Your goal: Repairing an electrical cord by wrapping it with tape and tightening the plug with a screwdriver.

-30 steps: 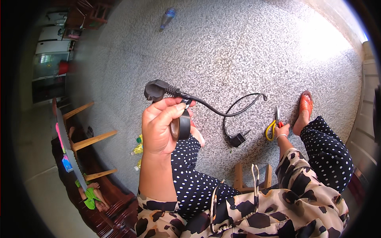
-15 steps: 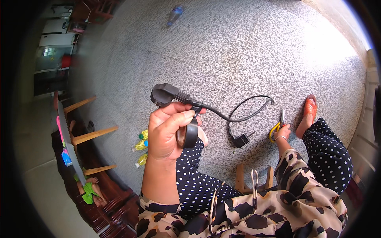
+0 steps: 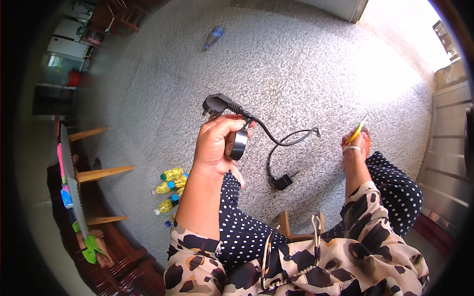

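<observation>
My left hand point(image 3: 211, 148) is closed, pinching a black power cable point(image 3: 266, 129) just behind its moulded plug point(image 3: 216, 104). A roll of black tape point(image 3: 239, 144) hangs beneath those fingers, its loose strip running up to the cable at the pinch. From there the cable curves away to the right and loops back to a black adapter-like block point(image 3: 282, 182) near the floor. Off to the right, my right hand point(image 3: 350, 141) is closed around yellow-handled scissors point(image 3: 355, 133), blades pointing away from me. Whether the blades are apart is too small to tell.
Several small bottles of yellow liquid point(image 3: 170, 187) stand or lie on the speckled floor point(image 3: 276, 64) at my left. A clear bottle point(image 3: 213, 38) lies far ahead. A wooden-legged table point(image 3: 104, 173) is at the left, and a person in green point(image 3: 91, 249) is beyond it.
My right hand has lifted the scissors up and away from me, off from low by my foot. My left hand keeps its hold on the cable and tape. The whole view has shifted.
</observation>
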`<state>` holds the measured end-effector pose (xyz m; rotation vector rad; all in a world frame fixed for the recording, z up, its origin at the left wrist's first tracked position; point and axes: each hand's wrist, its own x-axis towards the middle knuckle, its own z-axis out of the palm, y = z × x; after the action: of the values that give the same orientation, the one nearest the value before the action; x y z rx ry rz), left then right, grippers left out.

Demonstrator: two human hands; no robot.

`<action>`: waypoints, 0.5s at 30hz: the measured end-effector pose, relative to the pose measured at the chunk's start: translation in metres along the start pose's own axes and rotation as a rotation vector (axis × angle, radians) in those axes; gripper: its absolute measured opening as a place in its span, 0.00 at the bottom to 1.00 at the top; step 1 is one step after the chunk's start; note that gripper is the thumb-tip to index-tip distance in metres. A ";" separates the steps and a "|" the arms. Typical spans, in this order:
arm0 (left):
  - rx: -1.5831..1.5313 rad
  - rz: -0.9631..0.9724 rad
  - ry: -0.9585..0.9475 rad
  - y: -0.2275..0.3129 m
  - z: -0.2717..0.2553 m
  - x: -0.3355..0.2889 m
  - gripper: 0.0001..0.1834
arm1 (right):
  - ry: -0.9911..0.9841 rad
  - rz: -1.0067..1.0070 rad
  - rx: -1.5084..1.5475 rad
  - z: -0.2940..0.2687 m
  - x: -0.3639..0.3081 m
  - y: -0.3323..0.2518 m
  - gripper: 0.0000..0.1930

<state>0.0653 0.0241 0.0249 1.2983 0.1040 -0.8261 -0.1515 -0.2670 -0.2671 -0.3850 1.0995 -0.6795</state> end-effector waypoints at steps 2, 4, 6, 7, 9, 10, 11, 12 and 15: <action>-0.017 0.003 -0.035 -0.002 -0.001 -0.001 0.10 | -0.339 -0.004 0.002 0.055 -0.035 -0.052 0.10; -0.007 0.034 -0.058 -0.002 -0.002 -0.002 0.10 | -0.592 0.011 -0.064 0.101 -0.085 -0.093 0.09; -0.019 0.085 -0.094 -0.004 -0.005 -0.004 0.09 | -0.765 0.055 -0.184 0.128 -0.141 -0.114 0.16; 0.011 0.060 -0.081 -0.004 -0.007 -0.004 0.08 | -0.869 0.068 -0.272 0.133 -0.168 -0.118 0.22; 0.047 0.033 -0.091 -0.003 -0.013 -0.004 0.07 | -1.035 0.276 -0.430 0.134 -0.213 -0.118 0.28; 0.047 0.043 -0.084 -0.004 -0.016 -0.005 0.06 | -1.109 0.314 -0.495 0.131 -0.229 -0.113 0.29; 0.017 0.048 -0.084 -0.005 -0.018 -0.005 0.06 | -1.203 0.368 -0.504 0.127 -0.242 -0.107 0.30; -0.008 0.048 -0.081 -0.007 -0.021 -0.006 0.06 | -1.187 0.412 -0.538 0.123 -0.251 -0.099 0.31; 0.000 0.013 -0.058 -0.007 -0.028 -0.006 0.07 | -1.150 0.526 -0.584 0.115 -0.261 -0.075 0.30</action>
<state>0.0669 0.0512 0.0136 1.2731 0.0493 -0.8513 -0.1448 -0.1512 0.0042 -0.8083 0.2160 0.3709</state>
